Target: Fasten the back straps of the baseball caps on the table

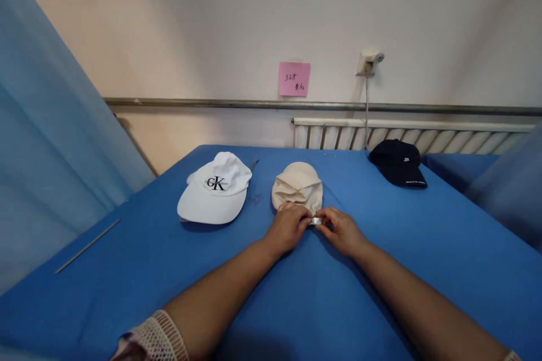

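A beige cap [297, 180] lies on the blue-covered table in front of me, its opening and folded inside partly showing. My left hand [290, 227] is closed on the cap's near edge, fingers pinched together. Just to its right, my right hand [339, 229] pinches the same edge beside a small white tag [317, 221] that shows between the two hands. To the left sits a white cap [215, 189] with black letters on its front, apart from both hands. At the far right rests a dark navy cap [398, 162] with a small white mark.
A thin stick [87, 246] lies on the blue table cover [271, 316] at the left. Blue curtains [46, 118] hang on the left side. Behind the table are a metal rail [237, 104], a radiator [449, 136], a pink note [294, 79] and a plugged socket [367, 64].
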Demonstrator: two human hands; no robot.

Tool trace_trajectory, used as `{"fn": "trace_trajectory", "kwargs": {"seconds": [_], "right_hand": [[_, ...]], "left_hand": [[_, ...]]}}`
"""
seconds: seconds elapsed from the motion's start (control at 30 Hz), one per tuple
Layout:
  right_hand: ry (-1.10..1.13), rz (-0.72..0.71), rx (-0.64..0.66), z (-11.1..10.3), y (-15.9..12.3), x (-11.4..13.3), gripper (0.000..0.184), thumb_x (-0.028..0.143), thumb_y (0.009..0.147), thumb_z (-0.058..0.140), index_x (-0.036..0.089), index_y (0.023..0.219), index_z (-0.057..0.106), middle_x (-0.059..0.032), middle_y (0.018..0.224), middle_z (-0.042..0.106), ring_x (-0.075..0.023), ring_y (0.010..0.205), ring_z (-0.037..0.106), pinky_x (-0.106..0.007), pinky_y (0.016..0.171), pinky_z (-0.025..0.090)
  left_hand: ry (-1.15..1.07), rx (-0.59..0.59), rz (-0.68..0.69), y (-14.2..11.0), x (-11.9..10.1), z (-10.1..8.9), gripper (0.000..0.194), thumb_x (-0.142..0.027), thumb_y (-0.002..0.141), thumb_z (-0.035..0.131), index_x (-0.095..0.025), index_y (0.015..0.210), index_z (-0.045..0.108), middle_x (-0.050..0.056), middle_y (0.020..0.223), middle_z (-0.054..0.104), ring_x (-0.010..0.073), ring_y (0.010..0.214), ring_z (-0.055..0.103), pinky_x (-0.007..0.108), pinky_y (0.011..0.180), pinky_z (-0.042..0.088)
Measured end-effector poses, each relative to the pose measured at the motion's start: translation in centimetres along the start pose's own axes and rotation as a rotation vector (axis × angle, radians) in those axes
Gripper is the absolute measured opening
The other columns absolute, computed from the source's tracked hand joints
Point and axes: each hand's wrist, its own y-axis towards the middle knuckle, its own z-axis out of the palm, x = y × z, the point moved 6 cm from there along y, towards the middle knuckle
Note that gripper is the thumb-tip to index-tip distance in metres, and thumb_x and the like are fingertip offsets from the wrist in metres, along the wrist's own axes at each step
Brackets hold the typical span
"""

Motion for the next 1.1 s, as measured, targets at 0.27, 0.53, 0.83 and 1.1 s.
{"fn": "trace_trajectory", "kwargs": {"seconds": [0.27,0.53,0.83,1.1], "right_hand": [[-0.004,-0.035,0.002,0.0,-0.1,0.5,0.012,0.02,0.087,0.054,0.02,0.098,0.059,-0.0013,0.079,0.061,-0.0157,0.072,0.059,-0.027,0.068,0.047],[-0.073,-0.008,0.034,0.7,0.0,-0.1,0.015,0.019,0.087,0.054,0.02,0.1,0.059,-0.0023,0.083,0.062,-0.0167,0.075,0.059,-0.029,0.071,0.046],[-0.178,0.034,0.034,0.0,-0.1,0.4,0.014,0.019,0.085,0.058,0.022,0.099,0.062,-0.0041,0.092,0.059,-0.0168,0.076,0.059,-0.029,0.07,0.046],[-0.153,0.037,-0.021,-0.4,-0.1,0.3,0.009,0.024,0.086,0.058,0.02,0.094,0.059,-0.0028,0.084,0.062,-0.017,0.074,0.06,-0.029,0.068,0.046]], "left_hand": [[-0.062,-0.022,-0.062,0.1,0.5,0.2,0.012,-0.024,0.088,0.052,-0.019,0.084,0.062,0.003,0.084,0.066,0.0199,0.088,0.056,0.033,0.083,0.038],[-0.094,0.002,-0.073,0.1,0.6,0.5,0.011,-0.024,0.087,0.054,-0.019,0.084,0.062,0.003,0.085,0.067,0.0197,0.088,0.057,0.035,0.087,0.038],[-0.073,0.014,-0.016,-0.1,0.2,0.4,0.01,-0.021,0.087,0.052,-0.02,0.089,0.061,0.003,0.09,0.066,0.0202,0.093,0.056,0.037,0.091,0.037],[-0.033,0.028,0.016,-0.3,0.0,-0.2,0.011,-0.022,0.079,0.061,-0.02,0.09,0.058,0.003,0.091,0.063,0.0212,0.093,0.054,0.036,0.089,0.038]]}}
